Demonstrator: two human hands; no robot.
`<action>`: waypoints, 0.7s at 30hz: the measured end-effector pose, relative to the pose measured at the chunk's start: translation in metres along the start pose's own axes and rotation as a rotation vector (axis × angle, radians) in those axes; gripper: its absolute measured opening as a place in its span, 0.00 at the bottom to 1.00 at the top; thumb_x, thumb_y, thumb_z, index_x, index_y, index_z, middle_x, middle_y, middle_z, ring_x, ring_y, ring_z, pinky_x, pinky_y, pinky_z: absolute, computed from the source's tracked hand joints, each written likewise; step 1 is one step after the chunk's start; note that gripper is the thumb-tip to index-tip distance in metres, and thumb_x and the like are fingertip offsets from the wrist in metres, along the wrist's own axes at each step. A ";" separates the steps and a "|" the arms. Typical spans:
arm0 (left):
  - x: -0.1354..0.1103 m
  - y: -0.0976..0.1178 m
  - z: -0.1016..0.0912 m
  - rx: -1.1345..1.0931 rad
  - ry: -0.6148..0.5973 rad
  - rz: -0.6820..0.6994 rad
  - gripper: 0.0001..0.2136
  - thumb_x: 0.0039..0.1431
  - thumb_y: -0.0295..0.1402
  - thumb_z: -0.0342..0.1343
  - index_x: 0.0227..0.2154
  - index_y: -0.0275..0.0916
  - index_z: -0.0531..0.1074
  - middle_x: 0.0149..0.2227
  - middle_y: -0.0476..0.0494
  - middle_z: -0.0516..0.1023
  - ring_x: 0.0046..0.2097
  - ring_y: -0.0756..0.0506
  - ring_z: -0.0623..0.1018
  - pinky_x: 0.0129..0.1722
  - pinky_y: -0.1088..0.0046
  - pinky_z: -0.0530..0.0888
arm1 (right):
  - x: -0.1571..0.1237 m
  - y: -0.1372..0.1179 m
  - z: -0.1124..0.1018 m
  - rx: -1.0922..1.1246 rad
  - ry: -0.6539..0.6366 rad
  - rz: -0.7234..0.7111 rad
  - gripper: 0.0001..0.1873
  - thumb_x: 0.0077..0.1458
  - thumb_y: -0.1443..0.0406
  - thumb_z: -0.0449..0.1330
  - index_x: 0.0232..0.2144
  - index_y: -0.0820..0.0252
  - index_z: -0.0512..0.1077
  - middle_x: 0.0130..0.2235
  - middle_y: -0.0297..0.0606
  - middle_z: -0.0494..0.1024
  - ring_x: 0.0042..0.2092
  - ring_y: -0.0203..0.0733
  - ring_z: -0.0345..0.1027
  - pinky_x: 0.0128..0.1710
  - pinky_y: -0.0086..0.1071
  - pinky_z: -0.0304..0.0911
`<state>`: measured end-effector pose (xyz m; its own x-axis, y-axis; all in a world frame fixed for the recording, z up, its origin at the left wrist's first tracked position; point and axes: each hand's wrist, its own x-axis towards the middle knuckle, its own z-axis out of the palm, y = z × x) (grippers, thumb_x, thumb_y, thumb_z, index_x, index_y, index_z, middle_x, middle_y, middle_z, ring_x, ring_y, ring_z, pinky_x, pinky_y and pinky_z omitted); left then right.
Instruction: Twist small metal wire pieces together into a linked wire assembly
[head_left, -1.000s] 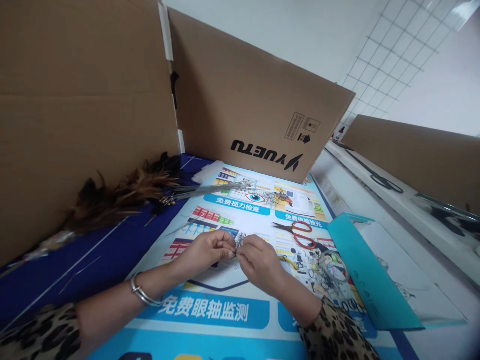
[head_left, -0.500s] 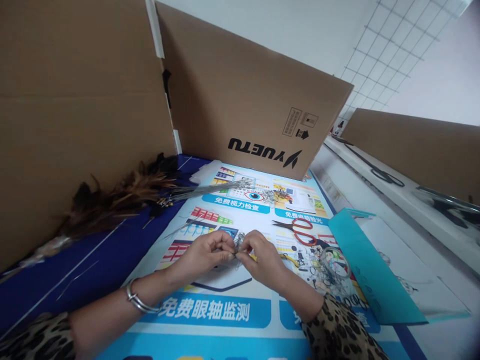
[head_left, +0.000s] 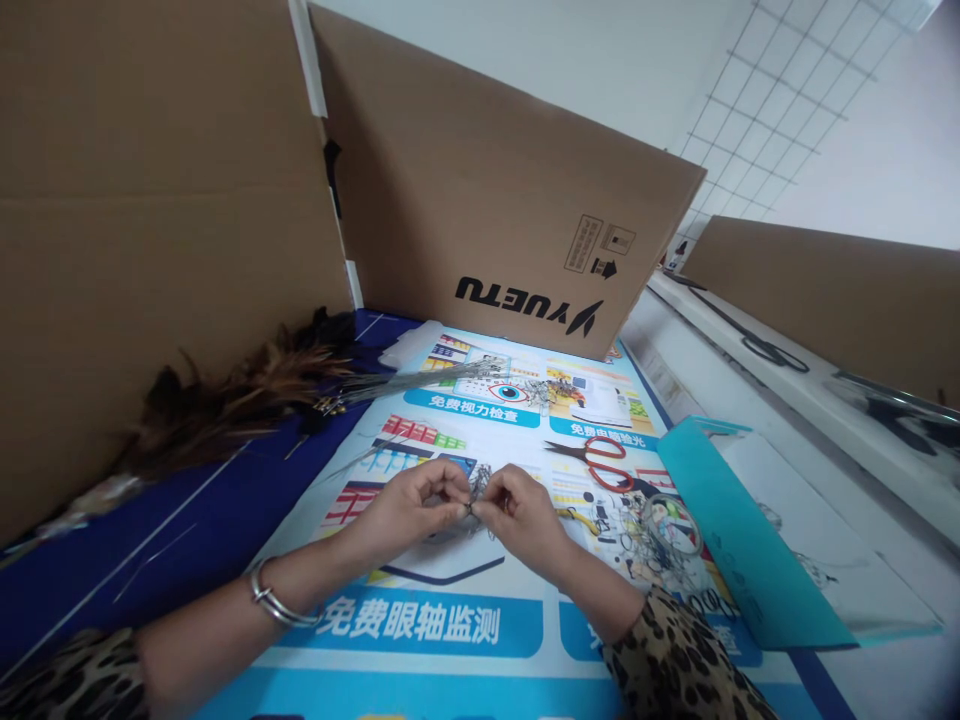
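Both hands meet low over the printed sheet [head_left: 480,686], fingertips nearly touching. My left hand [head_left: 431,500], with a silver bangle at its wrist, pinches thumb against forefinger. Opposite it, my right hand [head_left: 517,515] is pinched the same way. A thin, dark bit of wire shows between the two pinches; its finer shape is too small to make out. Just behind the fingertips is a small tangle of thin wire [head_left: 481,478], partly hidden by the fingers. Red-handled scissors [head_left: 609,463] lie beyond my right hand, and a yellow-handled tool [head_left: 581,518] is close beside it.
Loose wire loops and small parts [head_left: 660,535] spread at the right, beside a teal folder [head_left: 750,540]. A bundle of straight wires [head_left: 420,378] lies at the back. Brown feathers [head_left: 247,395] line the left. Cardboard panels [head_left: 487,180] wall the back and left.
My right hand has shifted very slightly, its fingertips staying close to the left ones. Both pinches hold. The things on the table have not moved.
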<state>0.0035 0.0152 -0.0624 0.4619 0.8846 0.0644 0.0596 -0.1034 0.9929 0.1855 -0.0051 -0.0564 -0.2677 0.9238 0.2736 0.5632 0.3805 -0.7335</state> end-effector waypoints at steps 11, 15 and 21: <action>0.000 -0.006 0.003 0.028 0.032 -0.055 0.07 0.47 0.29 0.57 0.31 0.37 0.67 0.29 0.47 0.75 0.29 0.50 0.72 0.26 0.77 0.66 | 0.000 0.001 0.002 -0.008 -0.011 0.023 0.05 0.46 0.70 0.59 0.24 0.58 0.64 0.26 0.29 0.68 0.28 0.33 0.60 0.26 0.25 0.54; 0.000 -0.003 0.002 0.065 0.012 -0.019 0.07 0.46 0.29 0.57 0.30 0.37 0.67 0.28 0.48 0.74 0.30 0.49 0.72 0.29 0.76 0.68 | 0.001 0.003 0.001 0.041 -0.059 0.046 0.06 0.45 0.69 0.60 0.23 0.59 0.64 0.25 0.28 0.67 0.26 0.31 0.58 0.24 0.24 0.53; -0.002 0.004 0.001 0.151 0.001 0.049 0.04 0.47 0.29 0.55 0.29 0.37 0.68 0.27 0.49 0.71 0.32 0.48 0.70 0.31 0.75 0.67 | 0.003 0.008 0.001 0.221 -0.126 0.138 0.06 0.46 0.67 0.60 0.24 0.59 0.65 0.23 0.28 0.66 0.24 0.31 0.57 0.23 0.23 0.53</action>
<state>0.0035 0.0126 -0.0591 0.4663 0.8775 0.1122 0.1693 -0.2130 0.9623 0.1890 0.0004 -0.0623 -0.3030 0.9484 0.0930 0.4204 0.2206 -0.8801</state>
